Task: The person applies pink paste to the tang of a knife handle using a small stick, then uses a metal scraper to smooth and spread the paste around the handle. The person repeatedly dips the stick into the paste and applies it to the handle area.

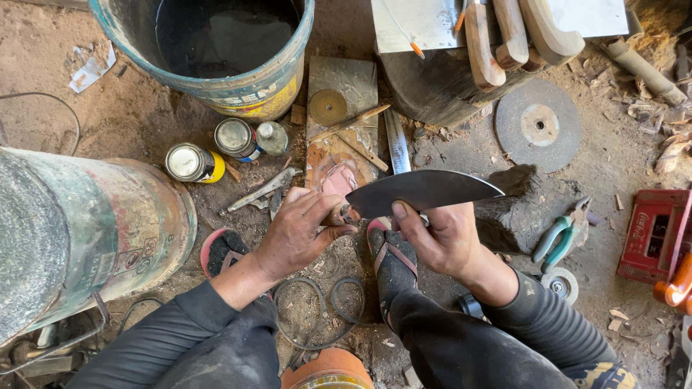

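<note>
A dark, curved steel knife blade point(425, 191) is held level in front of me, its point toward the right. My right hand point(436, 238) pinches the blade's lower edge from below, thumb on its face. My left hand point(299, 230) grips the blade's left end, where a short stub point(339, 214) shows between the fingers. Both hands hover over the dirt floor, above my sandalled feet point(393, 259).
A blue bucket of dark liquid point(216, 43) stands at the top, with small tins point(191, 162) and a bottle below it. A large drum point(79, 230) lies left. Wooden handles point(504, 32), a grinding disc point(538, 124), green pliers point(559, 234) and a red crate point(656, 230) lie right.
</note>
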